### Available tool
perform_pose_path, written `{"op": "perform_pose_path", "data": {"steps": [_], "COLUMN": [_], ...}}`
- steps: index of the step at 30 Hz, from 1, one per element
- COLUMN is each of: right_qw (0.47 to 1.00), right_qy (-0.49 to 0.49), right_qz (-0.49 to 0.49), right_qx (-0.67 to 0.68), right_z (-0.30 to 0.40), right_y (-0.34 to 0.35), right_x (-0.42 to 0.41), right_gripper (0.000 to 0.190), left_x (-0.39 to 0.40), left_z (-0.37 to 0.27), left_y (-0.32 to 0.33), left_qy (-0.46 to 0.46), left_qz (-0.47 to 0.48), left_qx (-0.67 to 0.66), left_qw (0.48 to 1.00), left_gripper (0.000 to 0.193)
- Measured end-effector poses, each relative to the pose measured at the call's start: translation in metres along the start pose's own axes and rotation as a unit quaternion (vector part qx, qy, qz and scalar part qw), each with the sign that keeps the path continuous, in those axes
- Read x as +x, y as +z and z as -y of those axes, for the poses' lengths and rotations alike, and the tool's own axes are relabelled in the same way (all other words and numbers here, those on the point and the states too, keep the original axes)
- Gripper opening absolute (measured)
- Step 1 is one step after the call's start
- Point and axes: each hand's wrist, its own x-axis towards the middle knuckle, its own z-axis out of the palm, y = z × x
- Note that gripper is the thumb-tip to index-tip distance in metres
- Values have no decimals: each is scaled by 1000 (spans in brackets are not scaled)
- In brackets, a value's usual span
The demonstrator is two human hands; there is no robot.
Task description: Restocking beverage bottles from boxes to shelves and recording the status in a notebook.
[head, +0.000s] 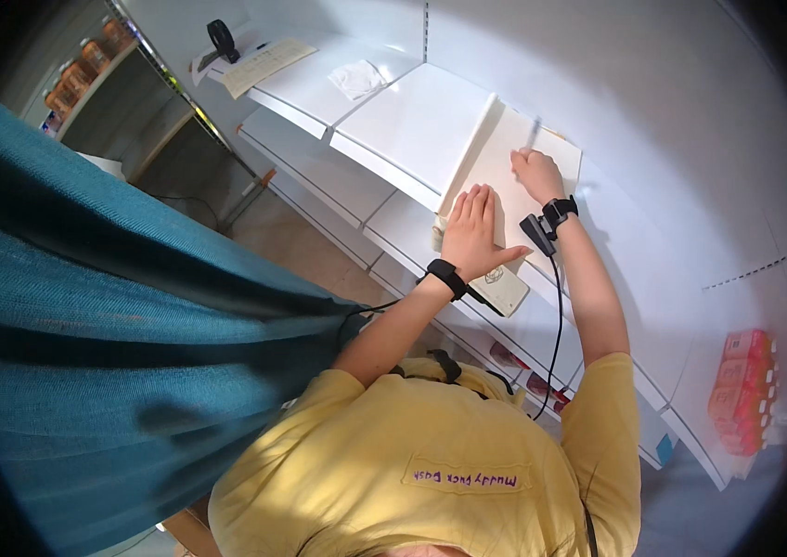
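My left hand (473, 233) lies flat, palm down, on a cream sheet (501, 150) spread over a white shelf. Its fingers are together and the thumb points out to the right. Below that thumb, a cream piece (510, 292) with a dark line drawing juts past the shelf's front edge. Further back on the sheet, my right hand (538, 175) is curled around a slender pen-like stick (535, 131), which is blurred and points away from me. Along the sheet's left side runs a raised or rolled edge. Black straps circle both wrists.
A black cable (559, 313) hangs from the right wrist device. On the white shelf (407, 129) lie a crumpled white tissue (357, 79), a written paper (267, 66) and a black round object (222, 40). Pink-wrapped bottles (741, 393) stand right; a teal curtain (122, 292) hangs left.
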Motion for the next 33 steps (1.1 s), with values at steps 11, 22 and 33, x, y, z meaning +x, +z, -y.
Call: {"op": "perform_pose_path", "data": {"steps": [11, 22, 33], "right_qw": [993, 970, 991], "right_qy": [-5, 58, 42], "right_qz": [9, 24, -129], "right_qx": [116, 234, 4], "right_z": [-17, -26, -49], "right_y": [7, 1, -5], "right_x": [8, -6, -2], "right_gripper": [39, 36, 37], "left_x": [0, 0, 0], "left_z": [-1, 0, 0], "left_y": [-3, 1, 2], "left_qy": [0, 2, 5], "left_qz": [13, 18, 16], "left_qx": [5, 7, 8], "left_qw": [1000, 1000, 1000], "left_gripper": [105, 103, 103]}}
